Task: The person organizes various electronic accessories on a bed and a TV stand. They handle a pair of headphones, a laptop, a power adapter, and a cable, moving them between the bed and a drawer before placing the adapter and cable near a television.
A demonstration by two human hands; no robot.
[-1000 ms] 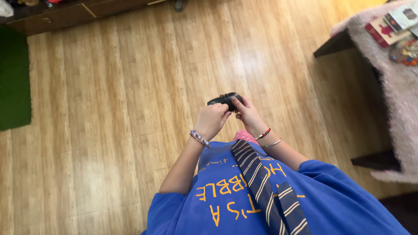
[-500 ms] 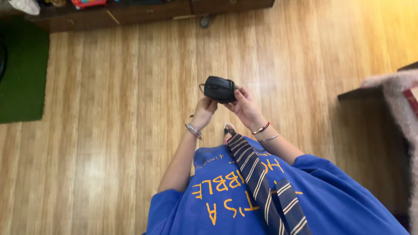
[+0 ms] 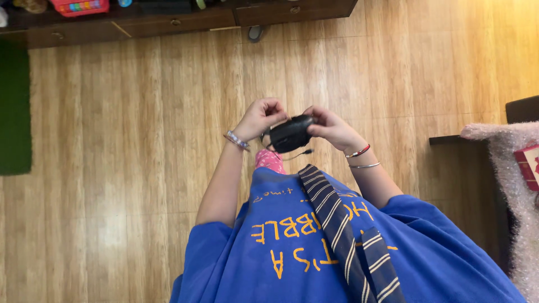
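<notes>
Black corded mouse (image 3: 291, 133), likely light, rigid, smooth-shelled: left hand (image 3: 259, 116) and right hand (image 3: 331, 127) both closed on its 2 ends; flanks probably grip best.

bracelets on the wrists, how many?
3. One beaded bracelet on the left wrist; a red band and a thin silver bangle on the right wrist. Undersides are hidden.
</notes>
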